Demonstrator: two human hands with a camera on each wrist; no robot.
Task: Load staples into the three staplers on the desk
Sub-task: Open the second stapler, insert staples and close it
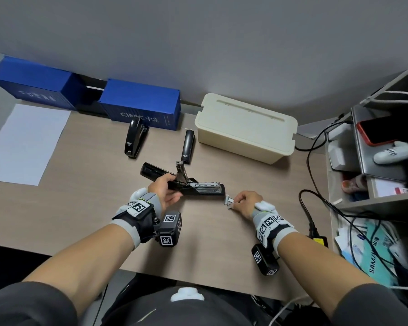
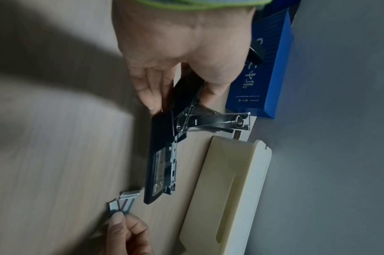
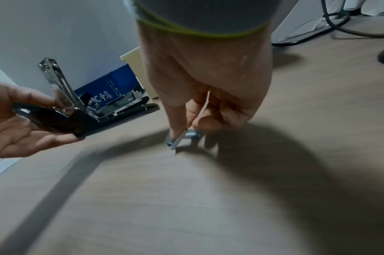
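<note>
An opened black stapler [image 1: 196,187] lies mid-desk with its lid [image 1: 151,171] swung back left and its metal staple channel [image 1: 204,184] exposed. My left hand [image 1: 174,188] grips its hinge end, thumb on top and fingers beneath. In the left wrist view the stapler [image 2: 160,155] stretches away from my left hand [image 2: 182,101]. Just off its front tip, my right hand [image 1: 234,201] pinches a strip of staples [image 1: 229,200] on the desk. In the right wrist view my right hand [image 3: 187,129] holds that strip [image 3: 176,138] between index finger and thumb. Two shut black staplers [image 1: 136,137] [image 1: 187,147] lie behind.
Two blue boxes [image 1: 141,104] [image 1: 31,83] and a cream cable box [image 1: 245,128] line the back wall. A white sheet of paper [image 1: 26,142] lies far left. Black cables [image 1: 311,161] and a cluttered shelf [image 1: 375,161] crowd the right side.
</note>
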